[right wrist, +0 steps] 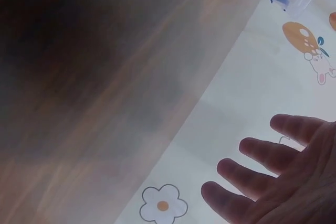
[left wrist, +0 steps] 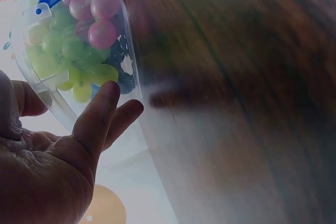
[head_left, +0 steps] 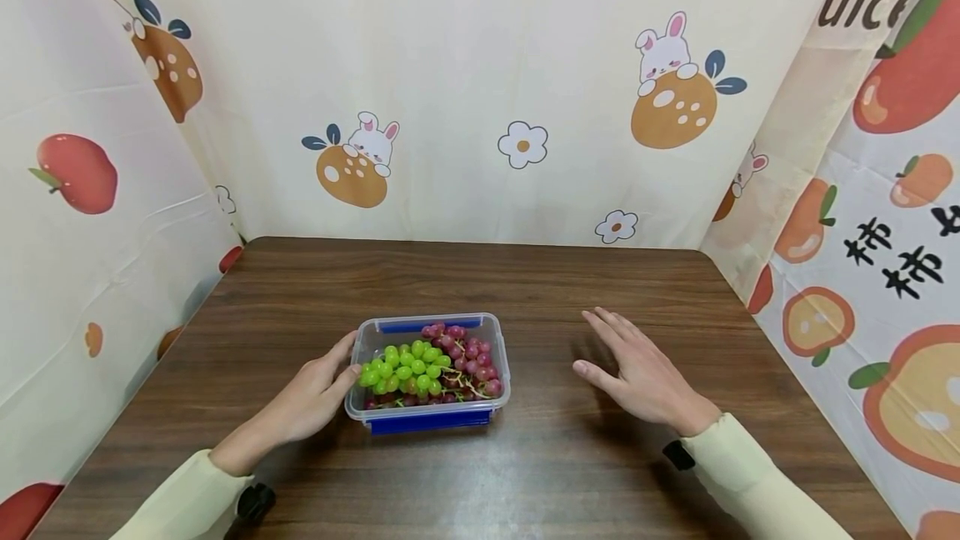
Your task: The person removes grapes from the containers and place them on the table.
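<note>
A clear plastic box point(head_left: 504, 363) rests on the brown wooden counter point(head_left: 555, 473), between the two hands and nearer the left one. Inside, a bunch of green grapes point(head_left: 408, 367) lies on top toward the left, with red grapes point(head_left: 476, 352) to its right and behind; a blue latch point(head_left: 430, 421) runs along the front wall. The left hand point(head_left: 318, 394) touches the box's left side, its fingers extended and its thumb near the front corner, though the dim left wrist view makes it hard to tell how firmly they press. The right hand point(head_left: 645, 369), apart from the box, has its fingers straight and its thumb spread away.
</note>
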### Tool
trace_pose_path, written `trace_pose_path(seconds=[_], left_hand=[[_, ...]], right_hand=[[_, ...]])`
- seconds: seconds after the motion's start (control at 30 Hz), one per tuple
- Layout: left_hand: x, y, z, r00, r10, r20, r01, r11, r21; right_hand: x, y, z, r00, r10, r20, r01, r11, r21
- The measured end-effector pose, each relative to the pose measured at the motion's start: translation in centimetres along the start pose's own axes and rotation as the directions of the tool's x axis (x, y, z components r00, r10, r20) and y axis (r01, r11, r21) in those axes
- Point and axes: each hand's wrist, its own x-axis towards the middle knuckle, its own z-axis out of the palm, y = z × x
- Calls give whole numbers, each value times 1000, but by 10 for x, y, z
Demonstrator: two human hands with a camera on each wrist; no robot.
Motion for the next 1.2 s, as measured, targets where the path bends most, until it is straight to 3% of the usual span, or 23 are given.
trace_pose_path(seconds=[1.2], left_hand=[[-1,-2,0,1000,-11,7,11,1000,-18]], right_hand=[[17,-39,5,998,-57,-9,58,997,47]])
